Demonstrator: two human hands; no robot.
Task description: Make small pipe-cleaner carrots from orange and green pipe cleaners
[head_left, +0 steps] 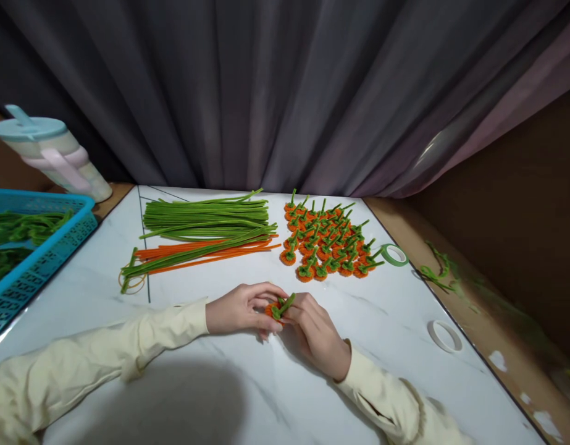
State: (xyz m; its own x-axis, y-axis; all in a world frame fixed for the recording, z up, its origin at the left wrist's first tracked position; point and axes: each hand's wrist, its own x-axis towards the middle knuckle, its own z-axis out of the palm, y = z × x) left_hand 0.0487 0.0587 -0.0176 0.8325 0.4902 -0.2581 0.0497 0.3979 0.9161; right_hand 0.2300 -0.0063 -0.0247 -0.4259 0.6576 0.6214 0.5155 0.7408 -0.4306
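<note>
Head view: left hand (241, 307) and right hand (318, 334) meet at the near centre of the white table (220, 377), fingers pinched together on a small orange-and-green pipe-cleaner carrot (279, 307); finished carrots (328, 242) lie beyond, loose green pipe cleaners (205, 217) far left

Both arms are covered in long sleeves of a pale cream cloth, soft and a little loose. The left sleeve (104, 361) bunches into thick folds along the forearm and ends in a plain cuff at the wrist, just short of the left hand (241, 309). The right sleeve (396, 405) is the same cloth, creased near its cuff behind the right hand (319, 334). Both hands are bare.
</note>
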